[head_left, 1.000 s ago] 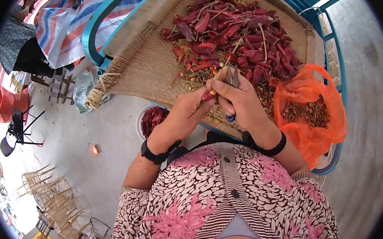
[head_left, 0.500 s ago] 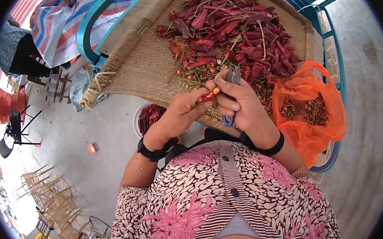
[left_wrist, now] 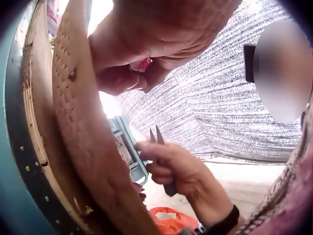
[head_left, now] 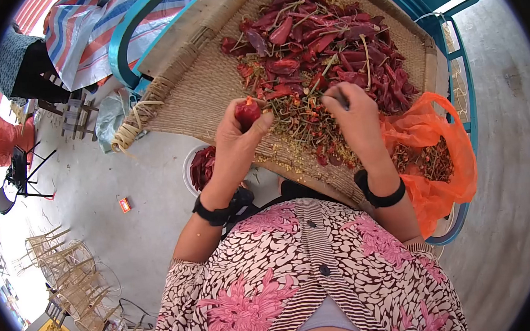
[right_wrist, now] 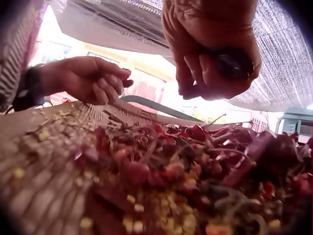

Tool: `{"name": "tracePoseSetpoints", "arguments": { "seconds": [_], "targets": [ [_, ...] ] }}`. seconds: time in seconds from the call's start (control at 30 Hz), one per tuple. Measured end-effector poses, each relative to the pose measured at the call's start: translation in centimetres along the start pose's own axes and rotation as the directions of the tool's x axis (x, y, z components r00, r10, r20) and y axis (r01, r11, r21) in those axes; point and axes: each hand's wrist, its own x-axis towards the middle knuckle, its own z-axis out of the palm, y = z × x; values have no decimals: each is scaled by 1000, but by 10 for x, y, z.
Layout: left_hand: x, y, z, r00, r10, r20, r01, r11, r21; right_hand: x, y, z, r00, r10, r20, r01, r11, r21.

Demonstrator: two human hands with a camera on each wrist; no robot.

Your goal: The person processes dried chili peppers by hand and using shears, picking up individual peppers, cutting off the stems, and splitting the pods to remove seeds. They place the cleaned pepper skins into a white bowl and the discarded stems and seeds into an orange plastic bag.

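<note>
My left hand [head_left: 237, 144] holds a dried red chili pepper [head_left: 248, 112] upright between thumb and fingers, over the near left part of the woven mat [head_left: 191, 103]. My right hand [head_left: 360, 120] is over the chili scraps, apart from the left. In the left wrist view it grips small scissors [left_wrist: 170, 188], their pointed blades sticking up past the fingers and slightly parted. From above, the hand mostly hides them. A heap of dried red chilies [head_left: 336, 41] lies beyond both hands, with cut stems [head_left: 299, 125] and yellow seeds on its near side.
An orange plastic bag [head_left: 465, 171] holding stem scraps hangs at the mat's right. A pale tub of red chilies [head_left: 203, 169] stands on the floor at left. The mat lies on a teal metal frame [head_left: 120, 55]. Wicker chairs [head_left: 78, 280] stand at far left.
The hands, together at the chili before, have drawn apart. The left has moved left and turned the chili upright; the right has moved right with the scissors, over the scraps.
</note>
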Motion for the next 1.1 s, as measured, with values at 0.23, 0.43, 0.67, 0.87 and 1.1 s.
{"name": "tracePoseSetpoints", "arguments": {
  "seconds": [0.23, 0.43, 0.67, 0.87, 1.1],
  "targets": [
    [5, -22, 4, 985, 122, -124, -111, 989, 96, 36, -2, 41, 977, -45, 208, 124, 915, -385],
    [2, -21, 5, 984, 127, -122, -116, 989, 93, 37, -2, 40, 987, -61, 147, 87, 980, -176],
    [3, -6, 17, 985, 104, -137, -99, 994, 46, 30, -3, 18, 982, 72, 173, -144, 880, 452],
    [21, 7, 26, 812, 584, 21, -512, 693, 508, 15, -20, 9, 974, 36, 225, -170, 776, 607],
    [23, -8, 21, 921, 387, 46, -366, 818, 445, 9, -28, -7, 952, 52, 301, -272, 592, 758]
  ]
}}
